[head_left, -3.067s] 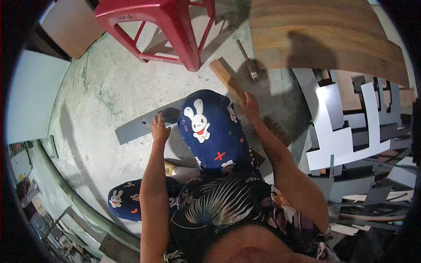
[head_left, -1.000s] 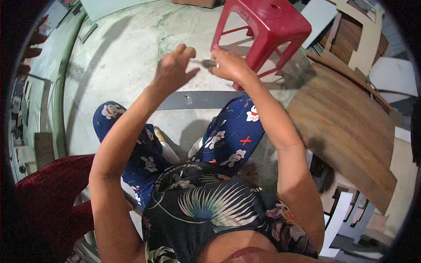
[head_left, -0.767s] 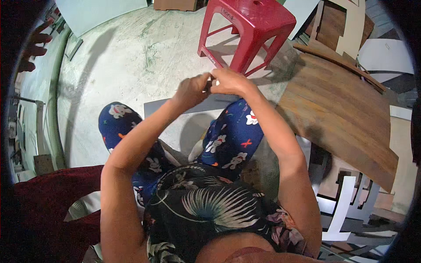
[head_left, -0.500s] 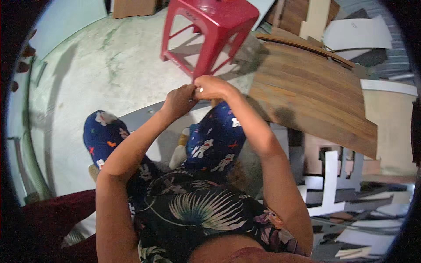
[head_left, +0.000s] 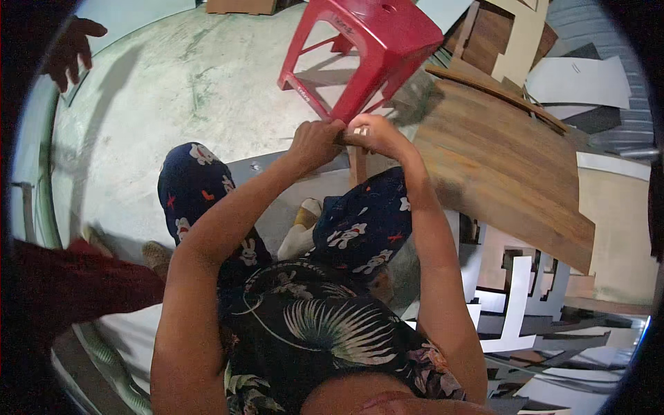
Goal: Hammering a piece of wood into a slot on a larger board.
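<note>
Head view shows us seated low on the concrete floor (head_left: 173,90), knees drawn up in dark patterned trousers, with both arms stretched forward and our hands meeting just above the knees. Our left hand (head_left: 315,142) and right hand (head_left: 377,135) are touching each other, and each grip is closed on a small dark piece (head_left: 344,138) pinched between them; it is too small and too covered by fingers for us to say what it is. It sits in the air, off the floor, directly in front of the near lower edge of the red plastic stool (head_left: 366,48).

We judge that we are in the middle of a fine two-handed adjustment on that little piece, pressing or fitting it while both hands steady it. Below our hands a narrow wooden strip (head_left: 357,166) stands against our right knee, and a flat grey panel (head_left: 277,166) lies on the floor across our legs. The next move calls for keeping both pinches firm and the wrists close together, so the piece does not slip out onto the floor.

At the right side lies a wide brown wooden board (head_left: 505,166), with white cut-out panels (head_left: 512,304) stacked beyond its near edge. Another person's hand (head_left: 72,48) shows at the far left corner.
</note>
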Motion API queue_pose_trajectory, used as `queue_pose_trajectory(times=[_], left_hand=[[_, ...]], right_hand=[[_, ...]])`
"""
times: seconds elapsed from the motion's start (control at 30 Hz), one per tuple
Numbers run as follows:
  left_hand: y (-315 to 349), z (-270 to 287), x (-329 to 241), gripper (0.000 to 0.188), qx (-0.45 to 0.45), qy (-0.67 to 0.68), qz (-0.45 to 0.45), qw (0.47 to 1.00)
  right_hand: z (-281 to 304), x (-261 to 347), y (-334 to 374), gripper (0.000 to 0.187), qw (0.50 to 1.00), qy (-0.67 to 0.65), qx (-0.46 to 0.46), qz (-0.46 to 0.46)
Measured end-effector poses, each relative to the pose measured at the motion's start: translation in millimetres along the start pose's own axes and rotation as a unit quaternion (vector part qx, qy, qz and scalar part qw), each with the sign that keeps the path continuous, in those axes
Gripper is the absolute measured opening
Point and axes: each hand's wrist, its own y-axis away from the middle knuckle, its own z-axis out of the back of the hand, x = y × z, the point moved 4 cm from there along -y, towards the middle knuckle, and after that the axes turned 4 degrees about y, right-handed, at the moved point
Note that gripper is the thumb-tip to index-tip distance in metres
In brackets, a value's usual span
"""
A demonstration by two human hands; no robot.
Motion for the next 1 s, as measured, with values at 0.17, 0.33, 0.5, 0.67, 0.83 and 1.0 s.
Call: queue_pose_trajectory(times=[0.17,0.33,0.5,0.67,0.83,1.0], left_hand=[[10,23,14,0.031,-0.059,0.042,-0.001,0.997],[19,22,17,0.031,-0.014,0.064,0.051,0.997],[24,14,53,0.029,-0.009,0.04,0.107,0.993],[23,8,82,0.039,-0.05,0.062,0.181,0.98],[27,10,95,0.045,-0.088,0.084,0.206,0.971],[30,2,110,0.044,-0.088,0.083,0.215,0.969]], right_hand=[[1,19,-9,0.03,0.994,0.037,-0.067,0.079],[0,26,-5,0.029,0.998,-0.011,-0.042,0.055],[41,7,8,0.029,0.983,-0.125,-0.13,0.018],[52,-144,54,0.034,0.896,-0.285,-0.337,-0.049],[33,-195,83,0.037,0.893,-0.275,-0.352,-0.053],[18,-212,96,0.037,0.889,-0.259,-0.373,-0.063]])
